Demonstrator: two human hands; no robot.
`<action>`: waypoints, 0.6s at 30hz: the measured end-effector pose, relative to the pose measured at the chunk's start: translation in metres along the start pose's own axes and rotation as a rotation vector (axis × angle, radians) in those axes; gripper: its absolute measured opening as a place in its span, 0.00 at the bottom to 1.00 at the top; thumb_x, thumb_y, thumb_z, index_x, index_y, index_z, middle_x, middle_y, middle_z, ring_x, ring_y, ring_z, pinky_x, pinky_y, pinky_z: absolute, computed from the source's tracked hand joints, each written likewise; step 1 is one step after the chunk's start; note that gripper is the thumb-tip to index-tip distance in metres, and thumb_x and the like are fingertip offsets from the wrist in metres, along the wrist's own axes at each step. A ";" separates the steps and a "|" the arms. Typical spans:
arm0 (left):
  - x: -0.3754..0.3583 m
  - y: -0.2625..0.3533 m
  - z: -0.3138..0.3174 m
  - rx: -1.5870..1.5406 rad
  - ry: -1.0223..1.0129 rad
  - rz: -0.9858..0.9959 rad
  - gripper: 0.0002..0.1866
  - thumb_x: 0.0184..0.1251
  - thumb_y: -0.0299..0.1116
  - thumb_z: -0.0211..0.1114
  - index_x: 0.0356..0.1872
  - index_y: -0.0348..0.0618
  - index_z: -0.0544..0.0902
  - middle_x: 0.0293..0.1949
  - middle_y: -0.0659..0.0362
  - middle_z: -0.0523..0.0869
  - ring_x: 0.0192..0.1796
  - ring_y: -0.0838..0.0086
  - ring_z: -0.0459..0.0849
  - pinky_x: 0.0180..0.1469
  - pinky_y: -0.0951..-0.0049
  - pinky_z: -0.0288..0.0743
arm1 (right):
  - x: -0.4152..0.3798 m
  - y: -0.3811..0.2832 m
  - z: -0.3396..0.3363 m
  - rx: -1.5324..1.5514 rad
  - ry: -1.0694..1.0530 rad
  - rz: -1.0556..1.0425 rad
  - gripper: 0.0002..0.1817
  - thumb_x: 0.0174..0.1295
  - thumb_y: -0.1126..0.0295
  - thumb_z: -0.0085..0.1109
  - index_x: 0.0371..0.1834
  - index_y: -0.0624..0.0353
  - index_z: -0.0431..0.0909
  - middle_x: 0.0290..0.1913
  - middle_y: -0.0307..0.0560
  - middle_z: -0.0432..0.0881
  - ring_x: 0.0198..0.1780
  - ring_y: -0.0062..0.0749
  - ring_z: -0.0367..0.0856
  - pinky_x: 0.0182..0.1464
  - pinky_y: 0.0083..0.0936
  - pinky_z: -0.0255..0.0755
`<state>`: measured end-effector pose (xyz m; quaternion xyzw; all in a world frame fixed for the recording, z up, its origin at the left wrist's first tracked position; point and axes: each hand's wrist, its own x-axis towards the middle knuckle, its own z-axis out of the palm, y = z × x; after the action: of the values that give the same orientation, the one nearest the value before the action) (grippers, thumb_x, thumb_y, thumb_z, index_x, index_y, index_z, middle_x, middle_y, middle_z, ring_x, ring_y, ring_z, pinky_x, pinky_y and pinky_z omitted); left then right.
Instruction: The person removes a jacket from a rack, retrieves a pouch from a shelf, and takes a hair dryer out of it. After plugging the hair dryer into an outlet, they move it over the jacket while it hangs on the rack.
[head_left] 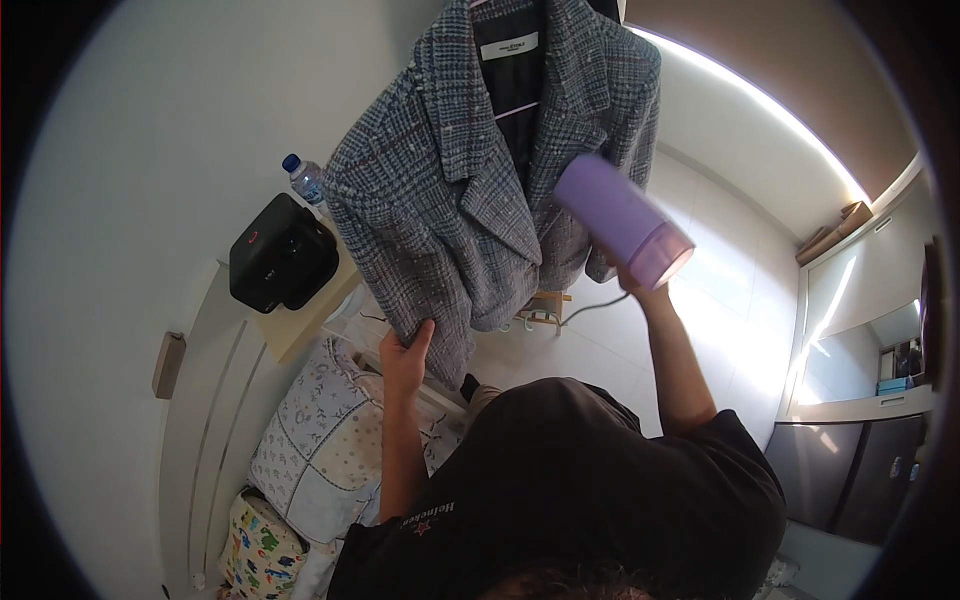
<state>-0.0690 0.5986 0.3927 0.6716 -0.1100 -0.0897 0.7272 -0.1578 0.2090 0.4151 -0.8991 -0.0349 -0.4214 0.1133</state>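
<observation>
A grey-blue checked tweed jacket [400,190] hangs open-fronted on a hanger at the top centre. Its sleeve end, at the lower left of the jacket, is pinched between the thumb and fingers of my left hand [405,358]. My right hand [640,278] is wrapped round a purple handheld appliance [610,205], whose top end is in front of the jacket's right side. Most of that hand's fingers are hidden behind the appliance. A cord [590,308] runs down and left from it.
A black box-shaped device [283,253] and a water bottle [305,180] stand on a shelf [285,335] at the left. Below are a patterned pillow [318,440] and a bed. Behind the jacket is a small wooden stand [546,312]. Dark cabinets [860,470] stand at the right.
</observation>
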 end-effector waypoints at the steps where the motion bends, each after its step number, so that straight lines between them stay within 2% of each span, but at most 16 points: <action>1: -0.001 0.000 -0.002 0.031 0.001 -0.006 0.15 0.70 0.29 0.68 0.51 0.29 0.82 0.49 0.55 0.87 0.49 0.74 0.83 0.54 0.75 0.73 | 0.006 0.016 0.003 0.005 -0.001 0.065 0.19 0.64 0.68 0.64 0.59 0.56 0.79 0.55 0.47 0.82 0.58 0.43 0.80 0.59 0.40 0.74; 3: -0.002 0.001 -0.003 0.062 0.002 -0.007 0.15 0.70 0.29 0.68 0.51 0.29 0.82 0.49 0.55 0.87 0.49 0.74 0.83 0.54 0.75 0.73 | 0.022 0.037 -0.005 0.074 -0.012 0.196 0.24 0.66 0.66 0.64 0.65 0.55 0.75 0.62 0.49 0.79 0.64 0.45 0.76 0.65 0.39 0.70; 4: -0.004 0.002 -0.003 0.061 0.009 -0.010 0.15 0.70 0.29 0.68 0.51 0.29 0.82 0.49 0.55 0.87 0.49 0.74 0.83 0.54 0.75 0.73 | 0.040 0.040 -0.019 0.042 0.001 0.163 0.23 0.66 0.66 0.65 0.63 0.56 0.76 0.59 0.49 0.80 0.61 0.43 0.78 0.62 0.38 0.72; 6: -0.005 0.001 -0.004 0.058 0.017 -0.011 0.15 0.70 0.29 0.68 0.51 0.29 0.82 0.50 0.56 0.86 0.49 0.74 0.83 0.55 0.74 0.73 | 0.068 0.040 -0.038 0.123 -0.031 0.356 0.20 0.65 0.68 0.66 0.60 0.56 0.79 0.55 0.49 0.82 0.57 0.40 0.80 0.58 0.37 0.74; 7: -0.005 -0.001 -0.005 0.052 0.018 -0.017 0.15 0.71 0.29 0.67 0.51 0.28 0.82 0.50 0.55 0.86 0.49 0.74 0.82 0.55 0.74 0.73 | 0.085 0.026 -0.055 0.122 -0.029 0.354 0.20 0.65 0.68 0.66 0.60 0.56 0.79 0.55 0.49 0.82 0.57 0.40 0.80 0.58 0.37 0.74; 9: -0.006 -0.003 -0.007 0.046 0.019 -0.021 0.15 0.71 0.29 0.67 0.52 0.28 0.82 0.50 0.55 0.86 0.50 0.74 0.82 0.55 0.74 0.73 | 0.115 -0.003 -0.082 0.244 -0.221 0.766 0.17 0.64 0.69 0.66 0.56 0.57 0.81 0.52 0.49 0.84 0.53 0.40 0.82 0.55 0.37 0.76; 10: -0.006 -0.003 -0.007 0.057 0.014 -0.015 0.15 0.71 0.29 0.67 0.52 0.29 0.82 0.50 0.55 0.86 0.50 0.74 0.82 0.55 0.74 0.73 | 0.112 -0.001 -0.078 0.244 -0.220 0.764 0.17 0.64 0.69 0.66 0.56 0.57 0.81 0.52 0.49 0.84 0.53 0.40 0.82 0.55 0.37 0.76; 11: -0.006 -0.003 -0.007 0.067 0.008 -0.007 0.15 0.71 0.29 0.67 0.52 0.29 0.82 0.50 0.55 0.86 0.50 0.74 0.82 0.55 0.74 0.73 | 0.104 0.006 -0.067 0.245 -0.010 0.503 0.10 0.67 0.66 0.63 0.47 0.58 0.82 0.37 0.44 0.81 0.38 0.30 0.78 0.41 0.30 0.73; 12: -0.006 -0.003 -0.006 0.066 0.009 -0.003 0.15 0.71 0.29 0.67 0.52 0.29 0.82 0.50 0.55 0.86 0.50 0.74 0.82 0.55 0.74 0.73 | 0.096 0.013 -0.057 0.241 0.196 0.239 0.10 0.71 0.63 0.59 0.38 0.58 0.84 0.22 0.39 0.78 0.23 0.21 0.75 0.26 0.23 0.70; 13: -0.006 -0.003 -0.004 0.046 0.025 0.006 0.14 0.71 0.30 0.67 0.50 0.29 0.82 0.48 0.56 0.87 0.48 0.75 0.82 0.53 0.75 0.73 | 0.084 0.022 -0.049 0.107 0.135 0.188 0.10 0.67 0.67 0.63 0.47 0.58 0.82 0.37 0.44 0.80 0.39 0.32 0.78 0.41 0.31 0.72; 14: -0.006 -0.004 -0.003 0.026 0.041 0.015 0.13 0.70 0.31 0.68 0.48 0.29 0.83 0.46 0.57 0.88 0.46 0.76 0.82 0.51 0.75 0.74 | 0.069 0.032 -0.042 -0.027 0.072 0.137 0.18 0.63 0.71 0.66 0.56 0.57 0.81 0.53 0.50 0.83 0.55 0.44 0.81 0.56 0.38 0.75; 15: -0.006 -0.003 -0.003 0.024 0.041 0.017 0.13 0.70 0.31 0.68 0.48 0.29 0.83 0.46 0.57 0.88 0.46 0.76 0.82 0.51 0.75 0.74 | 0.055 0.036 -0.033 -0.020 0.067 0.114 0.21 0.61 0.71 0.67 0.58 0.57 0.79 0.55 0.51 0.82 0.58 0.47 0.80 0.58 0.40 0.74; 18: -0.007 0.000 -0.003 0.059 0.026 0.011 0.13 0.71 0.30 0.67 0.48 0.29 0.83 0.46 0.57 0.87 0.46 0.77 0.82 0.50 0.75 0.74 | 0.025 0.030 -0.021 0.103 0.044 0.123 0.25 0.58 0.70 0.69 0.61 0.58 0.77 0.58 0.51 0.81 0.60 0.49 0.78 0.61 0.42 0.72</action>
<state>-0.0747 0.6031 0.3920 0.6933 -0.1069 -0.0736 0.7089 -0.1531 0.1740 0.4420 -0.8832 0.0012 -0.4308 0.1855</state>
